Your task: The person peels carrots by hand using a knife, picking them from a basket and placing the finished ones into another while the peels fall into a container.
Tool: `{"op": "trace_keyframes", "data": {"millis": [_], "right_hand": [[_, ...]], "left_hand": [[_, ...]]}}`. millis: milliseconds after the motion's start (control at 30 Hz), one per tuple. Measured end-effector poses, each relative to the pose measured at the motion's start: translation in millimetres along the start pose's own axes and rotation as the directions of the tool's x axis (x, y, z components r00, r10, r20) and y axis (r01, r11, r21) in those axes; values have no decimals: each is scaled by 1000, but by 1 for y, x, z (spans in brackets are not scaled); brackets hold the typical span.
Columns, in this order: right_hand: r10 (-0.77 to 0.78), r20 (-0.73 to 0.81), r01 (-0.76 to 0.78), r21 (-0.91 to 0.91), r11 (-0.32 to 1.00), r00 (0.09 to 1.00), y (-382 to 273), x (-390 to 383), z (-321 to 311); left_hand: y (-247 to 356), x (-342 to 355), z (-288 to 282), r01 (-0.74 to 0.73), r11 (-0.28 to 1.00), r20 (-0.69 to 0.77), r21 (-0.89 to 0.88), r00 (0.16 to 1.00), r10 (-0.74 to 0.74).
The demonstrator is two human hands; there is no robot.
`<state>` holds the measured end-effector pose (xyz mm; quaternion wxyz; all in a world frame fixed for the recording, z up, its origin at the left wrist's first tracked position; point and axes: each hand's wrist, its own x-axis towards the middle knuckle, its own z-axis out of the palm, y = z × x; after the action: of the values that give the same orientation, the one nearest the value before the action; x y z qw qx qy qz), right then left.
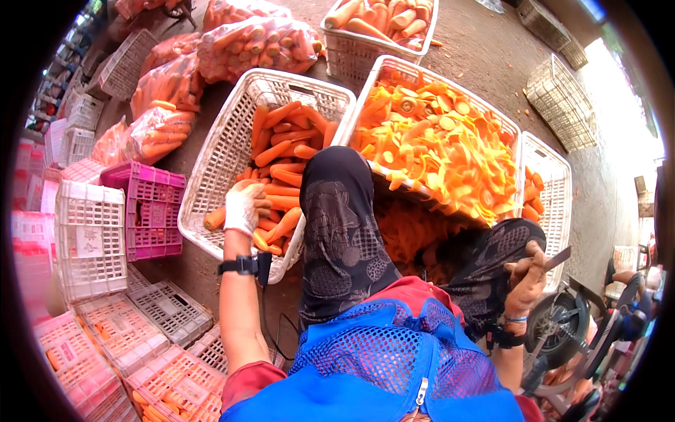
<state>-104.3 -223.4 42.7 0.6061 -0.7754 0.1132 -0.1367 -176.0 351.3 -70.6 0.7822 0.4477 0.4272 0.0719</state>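
My left hand (247, 204), in a white glove with bare fingertips, reaches into a white crate (204, 190) of whole carrots (285, 169). Its fingers curl down over a carrot (215, 219) whose thick end sticks out beside the glove; the grip's underside is hidden. Off to the right, by my knee, my right hand (526, 283) is closed round a knife (557, 259), with the flat blade pointing up and right. Ahead of my knees, orange peelings and cut carrot ends (443, 133) heap over another white crate (385, 67).
Bagged carrots (256, 46) lie at the far left. A third carrot crate (337, 53) stands at the back, and another (552, 169) is right of the peelings. Stacked crates (91, 239) and a magenta crate (151, 211) flank my left. A wheeled frame (559, 323) stands at lower right.
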Motion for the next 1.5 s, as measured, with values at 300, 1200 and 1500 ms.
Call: {"op": "trace_keyframes", "data": {"millis": [300,1200,1500], "right_hand": [[78,1,-77,-114,991,997,14,-2,8],[113,-100,-138,-290,947,989,1,-20,14],[198,157,-149,-277,949,968,-9,-22,24]], "left_hand": [[-56,141,-13,53,736,-296,675,933,204],[-71,201,141,-86,684,176,725,982,-62],[-13,110,91,198,918,314,-343,945,-87]]}}
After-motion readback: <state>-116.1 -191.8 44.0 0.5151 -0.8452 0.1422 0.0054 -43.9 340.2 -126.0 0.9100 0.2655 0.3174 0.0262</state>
